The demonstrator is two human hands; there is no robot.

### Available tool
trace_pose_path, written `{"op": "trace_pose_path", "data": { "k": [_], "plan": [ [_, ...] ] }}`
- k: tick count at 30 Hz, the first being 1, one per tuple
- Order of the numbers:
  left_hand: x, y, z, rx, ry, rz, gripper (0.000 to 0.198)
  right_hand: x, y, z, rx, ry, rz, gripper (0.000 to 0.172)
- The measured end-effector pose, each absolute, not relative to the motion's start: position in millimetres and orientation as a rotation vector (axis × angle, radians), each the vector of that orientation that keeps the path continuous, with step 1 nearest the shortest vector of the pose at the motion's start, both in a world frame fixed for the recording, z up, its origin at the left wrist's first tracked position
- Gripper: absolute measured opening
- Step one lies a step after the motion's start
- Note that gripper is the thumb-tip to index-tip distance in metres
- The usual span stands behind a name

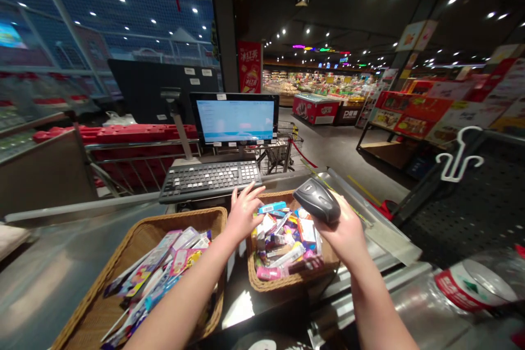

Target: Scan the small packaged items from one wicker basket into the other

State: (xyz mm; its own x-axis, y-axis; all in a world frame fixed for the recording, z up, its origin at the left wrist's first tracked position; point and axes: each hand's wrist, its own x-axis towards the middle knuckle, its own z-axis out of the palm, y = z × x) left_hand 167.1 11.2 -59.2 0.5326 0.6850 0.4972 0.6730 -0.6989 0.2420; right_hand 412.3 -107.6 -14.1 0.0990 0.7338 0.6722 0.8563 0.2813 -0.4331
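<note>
My right hand (pixel 346 229) is wrapped round a black handheld barcode scanner (pixel 316 199), held above the right wicker basket (pixel 262 284). That basket is full of small packets and tubes, with a pink one (pixel 268 273) at its front. My left hand (pixel 244 213) reaches over the basket's left rim with its fingers spread, just below the black keyboard (pixel 209 178). Beside its thumb is a blue packet (pixel 273 207) with a white barcode label; whether they touch I cannot tell. My left forearm passes over a larger wicker basket (pixel 123 240) of long, thin packaged items.
A lit monitor (pixel 235 120) stands behind the keyboard, with a dark second screen (pixel 156 90) to its left. Plastic-wrapped bottles (pixel 467 287) sit at the right, below a white hanger (pixel 458 156). The metal counter (pixel 45 262) extends left; shopping carts (pixel 283 147) stand beyond.
</note>
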Motion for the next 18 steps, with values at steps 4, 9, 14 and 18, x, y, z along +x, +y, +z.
{"op": "trace_pose_path", "data": {
  "k": [4, 9, 14, 18],
  "plan": [
    [139.4, 14.3, -36.6, 2.787, 1.302, 1.002, 0.009, 389.6, -98.8, -2.0, -1.381, -1.708, -0.117, 0.040],
    [100.7, 19.6, -15.9, 2.812, 1.430, 1.109, 0.009, 355.4, -90.8, 6.9, -1.301, -1.816, -0.076, 0.033],
    [63.5, 21.8, -2.8, 2.800, 1.548, 1.203, 0.008, 321.9, -85.2, 13.4, -1.265, -1.910, -0.019, 0.032],
    [39.1, 21.4, 3.3, 2.784, 1.622, 1.255, 0.009, 297.7, -80.5, 15.6, -1.228, -1.939, 0.001, 0.032]
  ]
}}
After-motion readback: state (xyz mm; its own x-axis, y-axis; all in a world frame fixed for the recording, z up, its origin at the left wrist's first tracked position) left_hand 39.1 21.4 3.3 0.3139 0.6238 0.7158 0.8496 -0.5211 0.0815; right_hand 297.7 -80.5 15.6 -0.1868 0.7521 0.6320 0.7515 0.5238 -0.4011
